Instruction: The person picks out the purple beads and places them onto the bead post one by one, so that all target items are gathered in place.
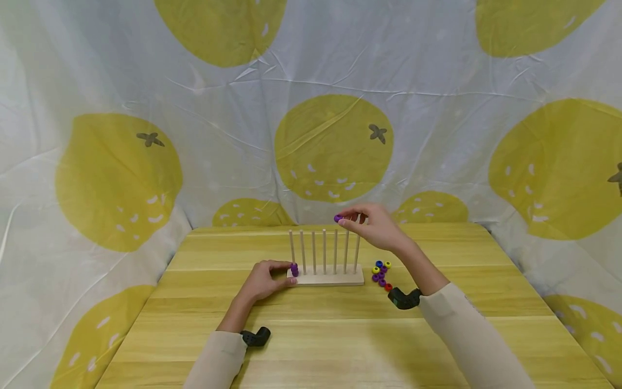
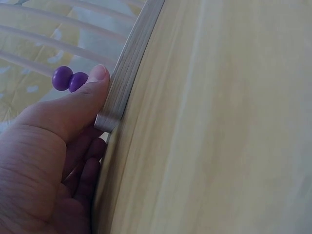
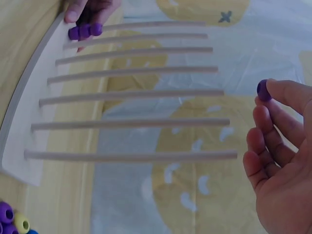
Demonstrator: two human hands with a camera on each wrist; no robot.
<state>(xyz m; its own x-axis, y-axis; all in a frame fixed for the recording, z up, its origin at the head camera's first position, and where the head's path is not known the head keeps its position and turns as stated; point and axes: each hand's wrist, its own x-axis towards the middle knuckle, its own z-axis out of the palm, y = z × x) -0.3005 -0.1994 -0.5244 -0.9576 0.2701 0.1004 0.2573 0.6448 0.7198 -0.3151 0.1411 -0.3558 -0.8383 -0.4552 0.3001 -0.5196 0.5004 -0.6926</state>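
Between the thumb and index finger of my right hand (image 1: 371,224), a purple bead (image 3: 263,90) is pinched above the peg tops in the head view; the other fingers are loosely curled. My left hand (image 1: 262,281) grips the left end of a wooden peg rack (image 1: 330,279), thumb along the front and fingers behind. Several thin upright pegs (image 1: 324,251) stand in a row on its base. Stacked low on the leftmost peg are three purple beads (image 3: 85,31), close by the left hand. The remaining pegs carry no beads.
To the right of the rack lies a loose cluster of purple beads (image 1: 382,282), yellow beads (image 1: 387,265), a blue bead (image 1: 379,263) and a red bead (image 1: 388,287), below the right forearm. A lemon-patterned cloth (image 1: 335,146) hangs behind the wooden table (image 1: 311,329).
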